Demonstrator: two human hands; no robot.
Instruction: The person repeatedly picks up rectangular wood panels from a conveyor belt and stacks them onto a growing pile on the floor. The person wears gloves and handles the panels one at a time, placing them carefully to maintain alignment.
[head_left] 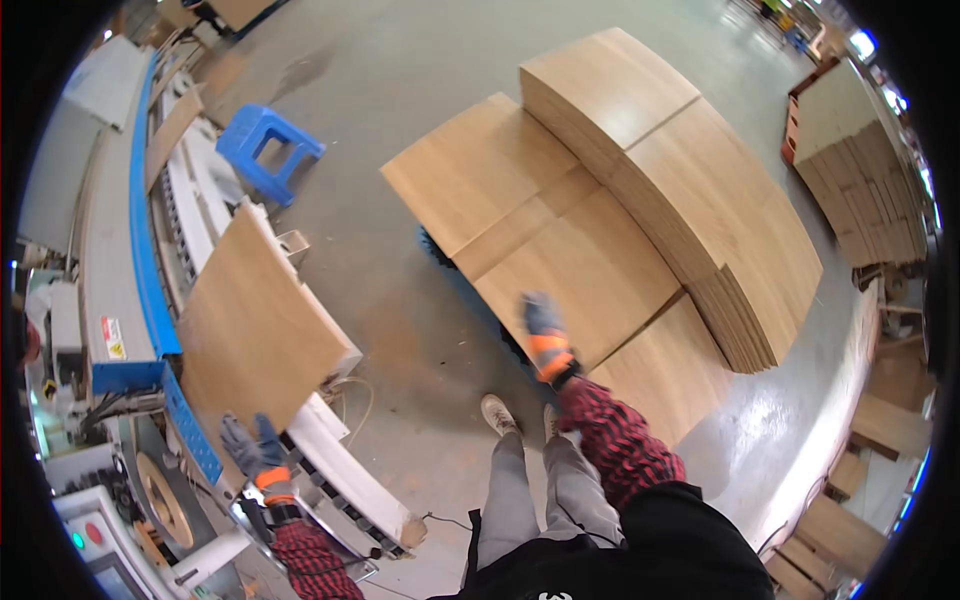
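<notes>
My left hand [255, 455], in a grey glove with an orange cuff, has its fingers spread at the near edge of a wood-grain panel [258, 320]. That panel lies on the bed of a long machine [140, 220] with a blue rail. My right hand [545, 330], gloved the same way, is slightly blurred with its fingers stretched out, over the near edge of a low layer of panels [590, 270]. Whether it touches them I cannot tell. A taller stack of panels [700, 180] rises behind that layer.
A blue plastic stool [268, 150] stands beyond the machine. A control box [95, 535] with green and red buttons is at the lower left. At the far right stands another board stack [860, 160], and loose boards [830, 520] lie along the right side.
</notes>
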